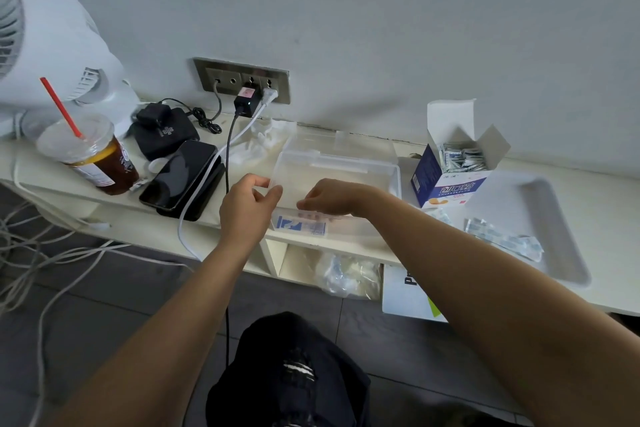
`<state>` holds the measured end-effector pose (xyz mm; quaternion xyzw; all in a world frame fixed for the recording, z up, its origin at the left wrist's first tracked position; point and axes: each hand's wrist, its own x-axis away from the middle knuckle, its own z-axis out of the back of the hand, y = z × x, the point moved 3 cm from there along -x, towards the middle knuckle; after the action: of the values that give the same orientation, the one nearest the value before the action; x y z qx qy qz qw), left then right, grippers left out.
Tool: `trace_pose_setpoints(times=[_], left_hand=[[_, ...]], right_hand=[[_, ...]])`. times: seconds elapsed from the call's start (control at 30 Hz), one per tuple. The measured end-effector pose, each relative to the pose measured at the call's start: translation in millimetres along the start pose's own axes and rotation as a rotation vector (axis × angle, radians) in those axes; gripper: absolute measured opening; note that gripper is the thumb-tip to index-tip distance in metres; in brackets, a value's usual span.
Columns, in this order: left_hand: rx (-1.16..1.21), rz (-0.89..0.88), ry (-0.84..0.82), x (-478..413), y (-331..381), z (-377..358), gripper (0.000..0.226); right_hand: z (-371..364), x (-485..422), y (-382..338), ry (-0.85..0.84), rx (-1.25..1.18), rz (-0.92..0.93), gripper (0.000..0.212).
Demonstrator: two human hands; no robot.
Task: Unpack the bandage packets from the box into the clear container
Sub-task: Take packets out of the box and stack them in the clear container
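The left grip point(250, 199) pinches the clear container point(346, 166) at its near-left corner, the right grip point(334, 198) beside it dips inside onto bandage packets point(301, 226), whether grasping I cannot tell, and the open box point(446, 184) stands farther right.

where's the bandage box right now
In the head view the bandage box stands open on the right side of the shelf, just right of the clear container and by the white tray's far left corner.

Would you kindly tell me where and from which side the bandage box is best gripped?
Grip the bandage box around its blue-and-white lower walls, coming from the front; it stands upright, top flaps open, packets exposed, so a top approach looks awkward.
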<state>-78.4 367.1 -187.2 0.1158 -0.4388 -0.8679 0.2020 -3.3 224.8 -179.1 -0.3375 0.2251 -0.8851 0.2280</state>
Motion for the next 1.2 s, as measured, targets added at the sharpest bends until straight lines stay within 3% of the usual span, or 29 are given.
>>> trace_pose_setpoints(times=[0.37,0.53,0.63,0.77,0.83,0.9,1.0,1.1,1.2], left_hand=[[-0.039,-0.113,0.157,5.9,35.3,19.3,0.01],[-0.011,-0.403,0.127,31.1,100.8,-15.6,0.008],[-0.006,-0.624,0.016,54.5,145.8,-57.9,0.007],[-0.067,-0.813,-0.252,82.0,170.8,-115.6,0.009],[-0.127,-0.79,-0.369,87.9,168.0,-143.4,0.01],[-0.25,-0.737,-0.45,87.8,160.2,-168.3,0.017],[-0.624,-0.68,-0.547,85.7,143.8,-200.1,0.031],[-0.875,-0.612,-0.551,86.2,132.4,-214.6,0.039],[-0.93,-0.639,-0.46,84.6,132.9,-217.2,0.04]], right_hand=[[22.8,76.7,25.9,0.247,-0.075,0.222,0.028],[49.3,121.2,58.2,0.547,-0.314,0.332,0.016],[63.4,145.9,106.2,0.613,-0.33,0.192,0.016],[59.2,168.9,178.2,0.613,-0.193,-0.097,0.014],[56.4,181.2,210.4,0.678,-0.081,-0.219,0.014],[51.7,187.6,232.9,0.649,0.016,-0.297,0.031],[42.7,186.0,249.7,0.557,0.137,-0.338,0.053],[40.4,181.2,257.3,0.601,0.143,-0.319,0.051],[44.2,179.8,262.8,0.617,0.034,-0.315,0.036]])
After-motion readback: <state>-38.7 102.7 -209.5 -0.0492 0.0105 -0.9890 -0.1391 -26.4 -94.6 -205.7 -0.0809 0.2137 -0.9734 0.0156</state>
